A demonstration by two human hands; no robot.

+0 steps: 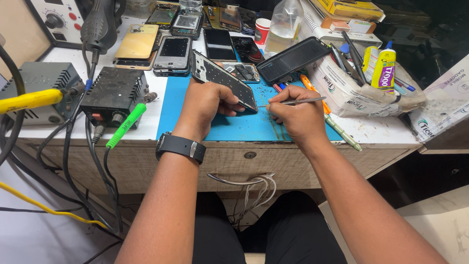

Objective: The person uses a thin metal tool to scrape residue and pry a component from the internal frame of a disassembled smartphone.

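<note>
Both hands work over the blue mat (244,128) on the bench: the left hand (207,100) grips a tilted phone frame (222,78), and at three o'clock the right hand (299,115) pinches thin tweezers (298,101) pointing at its lower edge.

A person's left hand (207,100) is gripping a tilted phone frame (223,79) above a blue work mat (239,128), while the right hand (298,115) is pointing metal tweezers (293,102) at its lower edge beside soldering stations (113,93).
</note>
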